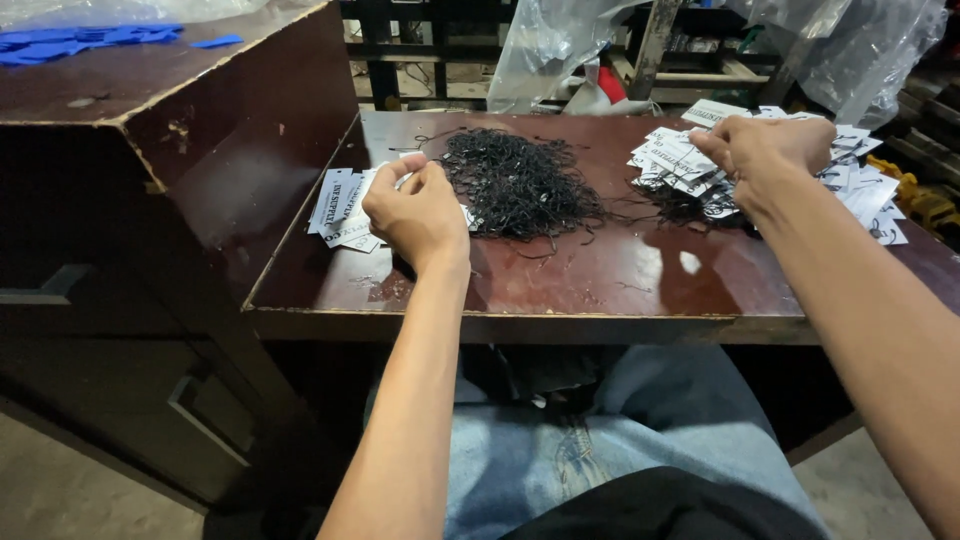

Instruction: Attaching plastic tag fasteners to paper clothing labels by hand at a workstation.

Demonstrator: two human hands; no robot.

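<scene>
**Two hands at work among paper tags and black strings**

The left hand point(418, 212), just left of the frame's centre, is curled with its fingertips pinched together on a white paper tag at the top of a small stack of white tags point(340, 208). That stack lies fanned on the dark wooden table point(600, 285), toward its left edge. Just right of the hand, touching its knuckles or nearly so, spreads a tangled heap of thin black string loops point(520, 182) in the upper middle of the frame.

The right hand point(765, 150), in the upper right, is closed over a larger pile of tags with strings attached point(680, 165), its fingers folded down onto the topmost tags; which tag it holds cannot be told. More of these tags trail off toward the right edge of the table.

In the upper left stands a taller dark cabinet point(150, 130) with blue plastic pieces point(80, 40) on top. Clear plastic bags point(550, 40) hang behind the table along the top of the frame. At the bottom centre, the person's lap in blue jeans point(620, 430) shows beneath the table edge.
</scene>
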